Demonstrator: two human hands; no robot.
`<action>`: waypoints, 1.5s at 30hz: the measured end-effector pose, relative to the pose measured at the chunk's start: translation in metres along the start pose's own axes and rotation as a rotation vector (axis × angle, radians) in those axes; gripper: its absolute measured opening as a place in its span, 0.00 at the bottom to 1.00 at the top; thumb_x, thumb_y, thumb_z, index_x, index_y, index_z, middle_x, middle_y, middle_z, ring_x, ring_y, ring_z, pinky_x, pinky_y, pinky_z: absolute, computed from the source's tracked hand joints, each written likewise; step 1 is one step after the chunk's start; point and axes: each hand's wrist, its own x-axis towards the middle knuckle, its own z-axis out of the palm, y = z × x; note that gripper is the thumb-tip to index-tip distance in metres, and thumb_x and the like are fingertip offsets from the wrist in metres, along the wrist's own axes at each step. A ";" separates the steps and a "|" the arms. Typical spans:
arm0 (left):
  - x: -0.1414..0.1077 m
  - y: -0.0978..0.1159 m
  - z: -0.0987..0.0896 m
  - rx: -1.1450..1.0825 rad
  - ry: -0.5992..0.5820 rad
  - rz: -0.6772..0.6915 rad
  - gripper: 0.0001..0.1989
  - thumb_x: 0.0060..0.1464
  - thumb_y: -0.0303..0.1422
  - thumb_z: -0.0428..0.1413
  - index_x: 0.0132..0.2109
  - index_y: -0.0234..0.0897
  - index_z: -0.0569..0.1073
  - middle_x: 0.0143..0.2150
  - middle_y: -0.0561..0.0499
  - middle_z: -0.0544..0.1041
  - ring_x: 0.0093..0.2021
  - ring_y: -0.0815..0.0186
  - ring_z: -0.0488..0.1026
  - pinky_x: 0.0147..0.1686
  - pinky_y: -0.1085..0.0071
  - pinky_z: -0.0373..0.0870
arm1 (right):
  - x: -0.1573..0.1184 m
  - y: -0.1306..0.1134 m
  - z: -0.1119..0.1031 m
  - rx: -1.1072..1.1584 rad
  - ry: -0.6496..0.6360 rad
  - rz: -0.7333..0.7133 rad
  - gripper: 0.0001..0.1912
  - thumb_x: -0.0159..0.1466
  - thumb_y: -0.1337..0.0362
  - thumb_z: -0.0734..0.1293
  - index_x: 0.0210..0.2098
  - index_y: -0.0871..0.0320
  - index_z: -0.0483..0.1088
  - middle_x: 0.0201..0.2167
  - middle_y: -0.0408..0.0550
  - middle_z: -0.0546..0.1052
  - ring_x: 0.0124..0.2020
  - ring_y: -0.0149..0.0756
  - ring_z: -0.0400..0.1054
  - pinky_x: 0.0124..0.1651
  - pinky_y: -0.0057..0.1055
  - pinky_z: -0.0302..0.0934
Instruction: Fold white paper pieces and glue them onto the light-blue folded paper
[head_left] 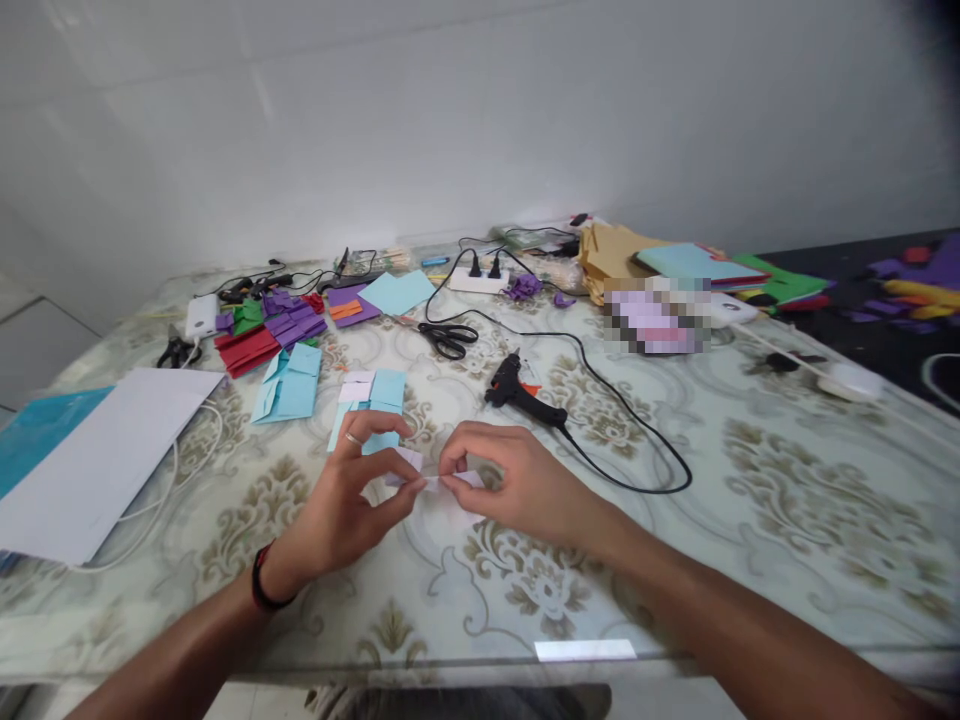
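Near the middle of the table, my left hand (360,495) and my right hand (517,480) face each other with thumb and forefinger pinched. Between them they hold a small piece of pale white-lilac paper (432,484), whose folds are partly hidden by the fingers. A ring and a dark bracelet are on my left hand and wrist. Just beyond my left fingers lie folded light-blue paper pieces (388,388), with a small white folded paper (355,387) on top. Past my right hand rests a black glue gun (525,392) on its side.
Black scissors (448,340) and a white power strip (478,279) lie further back. Folded purple paper (294,320), red paper (246,350) and light-blue paper (288,385) sit left of centre. White sheets (112,460) cover the left side. The glue gun's cord (660,490) loops to the right.
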 end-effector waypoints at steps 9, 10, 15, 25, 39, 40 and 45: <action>-0.001 0.002 0.004 -0.018 -0.012 0.038 0.07 0.62 0.24 0.61 0.41 0.42 0.80 0.56 0.46 0.72 0.58 0.57 0.67 0.60 0.57 0.64 | -0.002 0.001 0.007 0.013 -0.007 -0.031 0.08 0.59 0.76 0.69 0.32 0.57 0.72 0.31 0.41 0.74 0.33 0.31 0.69 0.39 0.27 0.62; -0.001 0.003 0.004 -0.019 -0.019 0.038 0.07 0.62 0.24 0.61 0.41 0.41 0.80 0.56 0.46 0.72 0.58 0.57 0.68 0.60 0.57 0.64 | -0.002 0.000 0.008 0.013 -0.012 -0.031 0.08 0.58 0.76 0.68 0.32 0.57 0.72 0.30 0.41 0.74 0.33 0.31 0.69 0.39 0.28 0.62; 0.000 0.003 -0.005 -0.044 -0.017 -0.030 0.06 0.61 0.25 0.61 0.38 0.41 0.80 0.54 0.46 0.70 0.58 0.57 0.68 0.58 0.59 0.65 | 0.001 -0.002 -0.004 0.071 -0.052 0.055 0.08 0.56 0.76 0.68 0.29 0.57 0.71 0.28 0.40 0.75 0.31 0.31 0.69 0.39 0.27 0.62; 0.005 -0.019 0.001 -0.483 -0.002 -0.412 0.07 0.63 0.35 0.61 0.37 0.38 0.79 0.49 0.45 0.75 0.51 0.59 0.73 0.50 0.63 0.69 | -0.001 -0.002 -0.010 0.018 -0.004 -0.184 0.16 0.63 0.75 0.69 0.48 0.55 0.76 0.49 0.52 0.74 0.48 0.38 0.73 0.52 0.35 0.68; 0.009 -0.013 0.005 -1.329 -0.082 -0.838 0.24 0.66 0.52 0.53 0.56 0.37 0.76 0.40 0.40 0.83 0.36 0.55 0.81 0.36 0.58 0.80 | -0.002 -0.008 -0.011 0.030 0.027 -0.220 0.10 0.60 0.73 0.72 0.39 0.55 0.72 0.46 0.52 0.76 0.46 0.39 0.74 0.51 0.36 0.69; 0.009 -0.012 0.005 -1.340 -0.106 -0.814 0.23 0.66 0.50 0.54 0.55 0.37 0.77 0.39 0.41 0.83 0.34 0.56 0.81 0.37 0.59 0.79 | -0.002 -0.007 -0.010 0.029 0.023 -0.213 0.09 0.60 0.72 0.72 0.38 0.55 0.71 0.46 0.52 0.76 0.46 0.39 0.74 0.51 0.36 0.69; 0.005 -0.011 0.006 -1.298 -0.124 -0.705 0.21 0.66 0.49 0.55 0.49 0.38 0.83 0.40 0.43 0.81 0.37 0.60 0.78 0.39 0.64 0.76 | -0.002 -0.003 -0.005 0.000 0.027 -0.157 0.07 0.64 0.73 0.70 0.37 0.55 0.70 0.46 0.50 0.75 0.46 0.37 0.74 0.51 0.35 0.68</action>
